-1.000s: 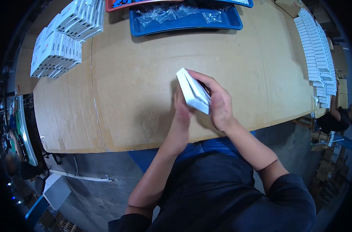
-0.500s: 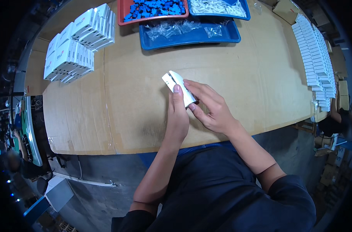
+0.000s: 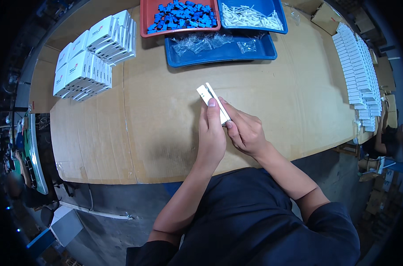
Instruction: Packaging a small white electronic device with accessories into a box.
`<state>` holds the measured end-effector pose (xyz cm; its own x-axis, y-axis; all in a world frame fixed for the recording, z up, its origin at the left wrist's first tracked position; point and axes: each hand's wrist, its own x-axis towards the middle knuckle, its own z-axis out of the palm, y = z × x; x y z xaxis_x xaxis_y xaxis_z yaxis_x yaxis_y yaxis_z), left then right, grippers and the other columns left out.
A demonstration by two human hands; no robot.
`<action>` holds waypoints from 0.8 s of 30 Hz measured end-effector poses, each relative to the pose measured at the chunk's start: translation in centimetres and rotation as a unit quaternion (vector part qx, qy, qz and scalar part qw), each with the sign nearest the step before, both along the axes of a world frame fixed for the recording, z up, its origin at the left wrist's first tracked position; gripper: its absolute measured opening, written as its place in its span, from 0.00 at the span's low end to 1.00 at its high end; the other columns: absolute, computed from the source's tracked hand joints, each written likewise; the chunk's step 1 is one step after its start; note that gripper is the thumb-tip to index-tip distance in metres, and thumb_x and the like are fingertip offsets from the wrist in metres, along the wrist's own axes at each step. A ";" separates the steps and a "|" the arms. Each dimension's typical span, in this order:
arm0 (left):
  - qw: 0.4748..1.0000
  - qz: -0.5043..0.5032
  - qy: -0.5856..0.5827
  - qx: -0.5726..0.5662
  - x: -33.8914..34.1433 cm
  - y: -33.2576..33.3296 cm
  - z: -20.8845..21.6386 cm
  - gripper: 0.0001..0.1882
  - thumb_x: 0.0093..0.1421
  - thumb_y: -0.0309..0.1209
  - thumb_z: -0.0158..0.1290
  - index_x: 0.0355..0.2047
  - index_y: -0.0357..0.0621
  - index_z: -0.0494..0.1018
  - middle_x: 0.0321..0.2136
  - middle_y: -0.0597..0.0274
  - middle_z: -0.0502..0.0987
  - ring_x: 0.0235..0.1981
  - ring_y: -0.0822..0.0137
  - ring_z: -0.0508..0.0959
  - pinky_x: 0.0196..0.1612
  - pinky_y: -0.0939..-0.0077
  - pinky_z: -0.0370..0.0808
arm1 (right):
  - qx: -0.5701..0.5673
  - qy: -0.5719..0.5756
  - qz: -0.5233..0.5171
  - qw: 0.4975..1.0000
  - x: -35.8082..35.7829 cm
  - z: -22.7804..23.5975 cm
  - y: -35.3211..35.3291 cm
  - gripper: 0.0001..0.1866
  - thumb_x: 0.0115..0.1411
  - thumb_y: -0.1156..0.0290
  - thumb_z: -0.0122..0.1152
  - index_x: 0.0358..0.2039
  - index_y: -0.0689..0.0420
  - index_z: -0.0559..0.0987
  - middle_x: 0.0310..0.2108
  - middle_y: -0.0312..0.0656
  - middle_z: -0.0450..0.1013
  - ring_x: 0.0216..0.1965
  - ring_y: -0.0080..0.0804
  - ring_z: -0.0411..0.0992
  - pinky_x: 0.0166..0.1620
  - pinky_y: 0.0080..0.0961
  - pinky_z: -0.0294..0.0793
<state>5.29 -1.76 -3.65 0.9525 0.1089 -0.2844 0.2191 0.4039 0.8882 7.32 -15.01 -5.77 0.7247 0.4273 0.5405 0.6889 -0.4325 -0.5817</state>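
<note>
Above the cardboard-covered table, both hands hold a white plastic casing, tilted with its far end to the left. A dark slot runs lengthwise between its wider left part and a slim strip on the right; I cannot tell whether these are separate pieces. My left hand is closed on the left side, its thumb lying along the top face. My right hand grips the right side and near end, with the thumb at the near corner. The fingers hide the underside and much of the near end.
White casings are stacked at the far left and far right. Behind the hands are a red tray of blue parts, a blue tray of white sticks, and a blue tray with clear plastic bags. Other people show at both edges.
The casing has turned, so its right part now looks like a narrow strip. My right fingers have slid lower along it, toward the near end. The whole view has shifted slightly.
</note>
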 end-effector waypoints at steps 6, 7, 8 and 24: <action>0.999 0.003 -0.001 -0.038 0.0 0.8 -1.4 0.23 0.79 0.47 0.35 0.54 0.40 0.69 0.38 0.64 0.73 0.42 0.74 0.71 0.48 0.76 0.69 | -0.021 0.032 -0.013 0.999 -0.5 0.3 0.7 0.23 0.67 0.75 0.59 0.60 0.73 0.75 0.51 0.61 0.79 0.44 0.51 0.84 0.45 0.36 0.84; 0.999 0.012 0.004 -0.037 -0.1 0.9 -1.7 0.23 0.79 0.47 0.35 0.54 0.40 0.69 0.39 0.64 0.74 0.43 0.73 0.72 0.49 0.76 0.70 | -0.022 0.047 -0.014 0.999 -0.6 0.4 0.9 0.23 0.67 0.75 0.59 0.60 0.72 0.75 0.52 0.62 0.79 0.46 0.51 0.83 0.47 0.37 0.84; 0.999 0.013 -0.002 -0.037 0.0 1.2 -2.4 0.23 0.79 0.47 0.35 0.54 0.40 0.69 0.39 0.64 0.74 0.43 0.73 0.72 0.49 0.76 0.70 | -0.021 0.042 -0.013 0.999 -0.4 0.5 1.1 0.23 0.67 0.75 0.59 0.60 0.72 0.75 0.52 0.62 0.79 0.46 0.51 0.83 0.47 0.37 0.84; 0.948 0.004 -0.219 0.229 -1.5 4.0 3.3 0.51 0.59 0.33 0.58 0.78 0.39 0.44 0.74 0.49 0.55 0.75 0.54 0.55 0.75 0.60 0.54 | 0.241 0.492 0.035 0.836 -0.3 5.8 3.6 0.26 0.71 0.58 0.64 0.60 0.64 0.75 0.52 0.43 0.78 0.48 0.27 0.75 0.54 0.28 0.75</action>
<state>3.75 2.28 -0.30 0.9669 0.1330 0.2179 -0.2136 -0.0462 0.9758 7.01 -11.38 0.06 0.9024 0.3913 -0.1805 -0.2109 0.0359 -0.9769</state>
